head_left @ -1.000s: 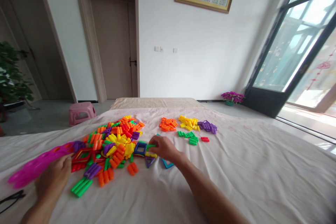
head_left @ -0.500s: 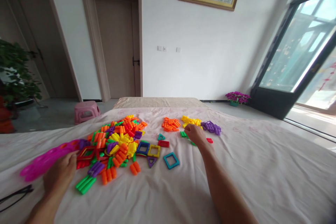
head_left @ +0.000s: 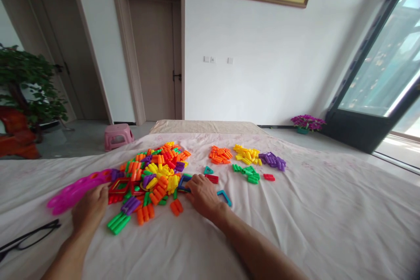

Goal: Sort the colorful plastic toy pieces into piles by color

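Note:
A mixed heap of coloured plastic blocks (head_left: 157, 170) lies on the cloth at centre left. My left hand (head_left: 92, 205) is at the heap's left side, beside a red square frame (head_left: 120, 186) and a magenta piece (head_left: 72, 192); what its fingers hold, if anything, cannot be made out. Over the heap's right edge, my right hand (head_left: 201, 192) reaches to a dark blue square frame (head_left: 183, 183); its fingertips are partly hidden. Small groups of orange (head_left: 220, 155), yellow (head_left: 246, 154), purple (head_left: 272, 160) and green blocks (head_left: 247, 173) lie farther right, with a red block (head_left: 269, 177) beside them.
Black glasses (head_left: 29, 236) rest on the cloth (head_left: 328, 218) at the left. A teal square frame (head_left: 225, 197) is partly covered by my right hand. Beyond the cloth are a pink stool (head_left: 118, 136), a leafy plant (head_left: 33, 83) and magenta flowers (head_left: 307, 122).
My right hand has moved left and nearer, from the green and yellow groups to the heap's right edge. The green blocks are now uncovered. The view has shifted slightly left.

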A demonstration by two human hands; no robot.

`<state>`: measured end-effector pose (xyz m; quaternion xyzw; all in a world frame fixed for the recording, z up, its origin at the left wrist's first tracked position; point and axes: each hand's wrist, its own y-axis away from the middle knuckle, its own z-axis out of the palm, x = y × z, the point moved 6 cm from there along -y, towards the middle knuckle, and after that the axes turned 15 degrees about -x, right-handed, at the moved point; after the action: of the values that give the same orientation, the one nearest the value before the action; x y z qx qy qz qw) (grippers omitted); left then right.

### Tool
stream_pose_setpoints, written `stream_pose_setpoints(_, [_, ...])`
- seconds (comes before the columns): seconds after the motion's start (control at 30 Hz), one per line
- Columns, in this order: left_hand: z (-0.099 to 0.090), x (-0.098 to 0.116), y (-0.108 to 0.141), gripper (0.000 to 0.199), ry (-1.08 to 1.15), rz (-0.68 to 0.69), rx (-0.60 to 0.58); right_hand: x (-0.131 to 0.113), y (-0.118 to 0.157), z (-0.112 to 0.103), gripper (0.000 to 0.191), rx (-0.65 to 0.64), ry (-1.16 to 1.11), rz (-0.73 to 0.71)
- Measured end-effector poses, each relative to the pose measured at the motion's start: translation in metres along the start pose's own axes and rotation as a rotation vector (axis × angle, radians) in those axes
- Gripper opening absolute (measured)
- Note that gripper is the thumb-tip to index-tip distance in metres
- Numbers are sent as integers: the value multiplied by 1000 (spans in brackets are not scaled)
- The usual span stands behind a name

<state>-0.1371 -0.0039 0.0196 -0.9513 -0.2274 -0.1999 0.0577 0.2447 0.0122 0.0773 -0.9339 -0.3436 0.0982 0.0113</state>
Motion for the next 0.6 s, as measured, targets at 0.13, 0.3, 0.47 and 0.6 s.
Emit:
stream_pose_setpoints(0.13, [1,0,0,55,49,-26,-56,-4,-2,7,9,24,83,-8])
stream_pose_setpoints(0.3, [1,-1,-1,56,55,-15,-47,-10,-3,11,11,21,109,-49])
stream_pose_setpoints(0.47, [1,-1,0,56,56,-29,-54,11,-1,-4,7,88,-239,56])
stream_pose_setpoints(0.6, [1,0,0,56,61,-42,-54,53,-3,-15,13,41,-504,193])
